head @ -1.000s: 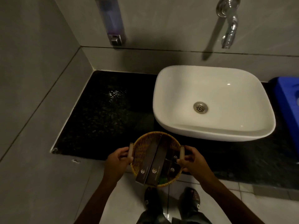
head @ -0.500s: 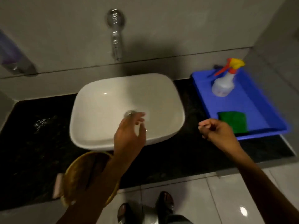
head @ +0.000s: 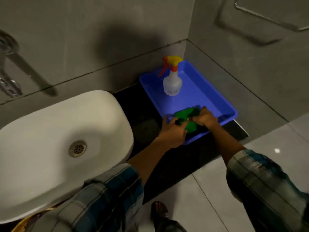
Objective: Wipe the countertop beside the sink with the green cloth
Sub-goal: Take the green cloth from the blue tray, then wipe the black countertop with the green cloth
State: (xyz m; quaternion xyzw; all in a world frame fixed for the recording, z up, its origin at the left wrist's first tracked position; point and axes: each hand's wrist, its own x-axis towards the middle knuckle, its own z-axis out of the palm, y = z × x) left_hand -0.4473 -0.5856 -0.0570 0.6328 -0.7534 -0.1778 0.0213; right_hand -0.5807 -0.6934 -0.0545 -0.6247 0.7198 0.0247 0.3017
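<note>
The green cloth [head: 187, 115] lies bunched in the near corner of a blue tray [head: 205, 97] on the black countertop [head: 143, 118] right of the white sink [head: 66, 139]. My left hand [head: 173, 131] reaches over the tray's near rim and its fingers close on the cloth's left part. On the right part of the cloth my right hand [head: 205, 117] grips from above. Part of the cloth is hidden under both hands.
A clear spray bottle [head: 172, 81] with a yellow and orange trigger stands at the back of the tray. Grey tiled walls close the corner behind and to the right. A chrome tap [head: 8, 81] hangs at the left. A wicker basket's edge [head: 21, 225] shows bottom left.
My view has swung right from the basket to the tray. Both hands let go of the basket, crossed past the sink and now hold the green cloth in the tray.
</note>
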